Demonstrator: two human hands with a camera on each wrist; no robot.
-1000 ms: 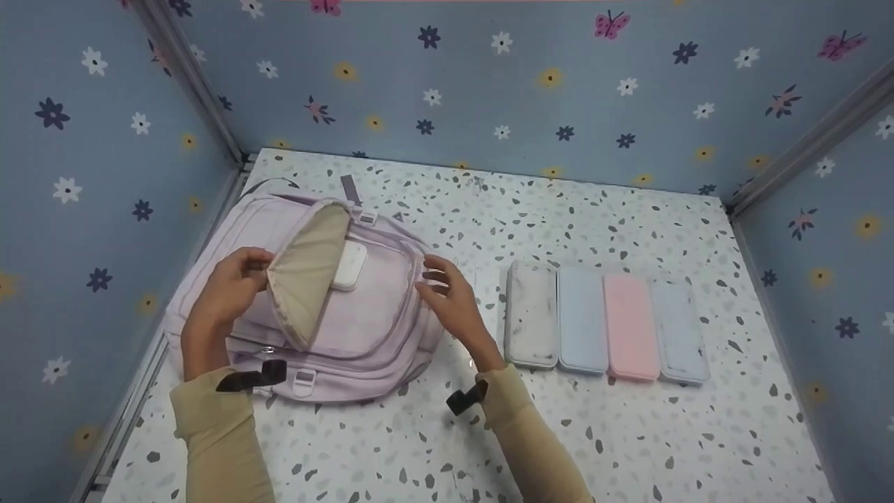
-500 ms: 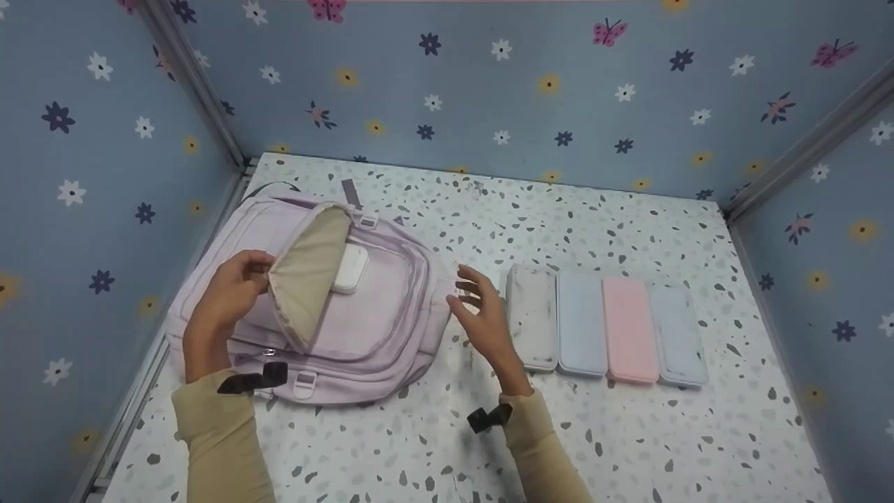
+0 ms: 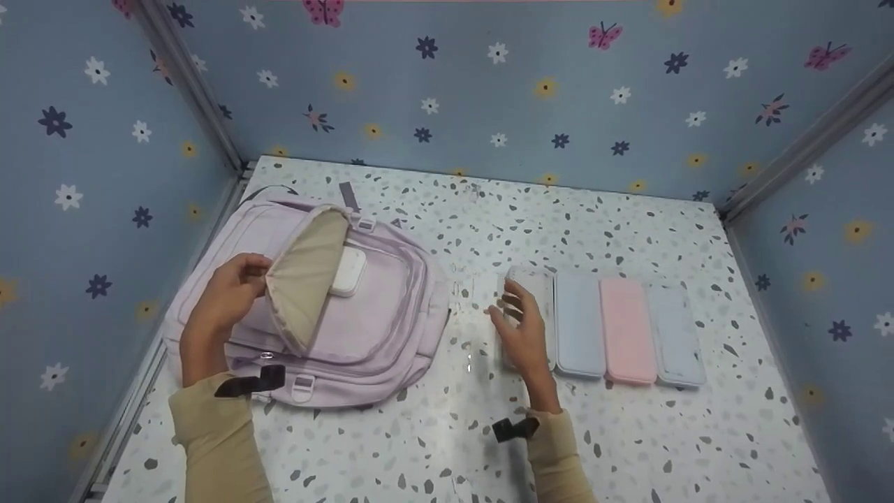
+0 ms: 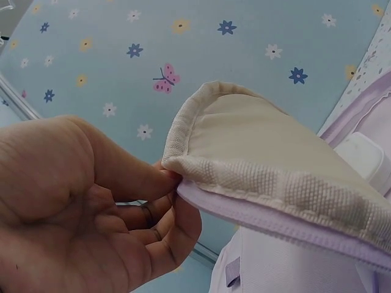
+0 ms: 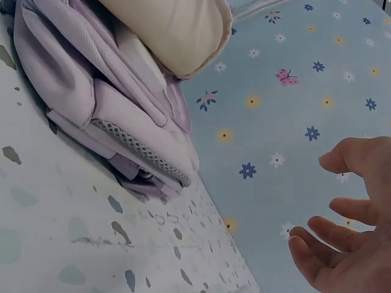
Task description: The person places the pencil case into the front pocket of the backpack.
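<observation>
A lilac backpack (image 3: 370, 321) lies on the table at the left, its front pocket unzipped. My left hand (image 3: 229, 290) pinches the edge of the pocket flap (image 3: 307, 272), holding it up so its beige lining shows; the left wrist view shows thumb and fingers on that edge. Inside the pocket sits a white rounded case (image 3: 350, 271), partly behind the flap. Off the bag's right side, my right hand (image 3: 524, 332) hovers with loosely bent fingers and holds nothing. Beneath it is a pale grey flat box (image 3: 534, 279), partly hidden by the hand.
Right of the grey box stand a light blue box (image 3: 581, 325), a pink box (image 3: 628, 332) and a pale blue box (image 3: 675, 335), side by side. Flower-patterned panels (image 3: 461, 84) enclose the speckled table (image 3: 447, 454) at the back and both sides.
My right hand has moved away from the backpack's right edge, rightward to the grey box. The left hand still holds the flap in the same place.
</observation>
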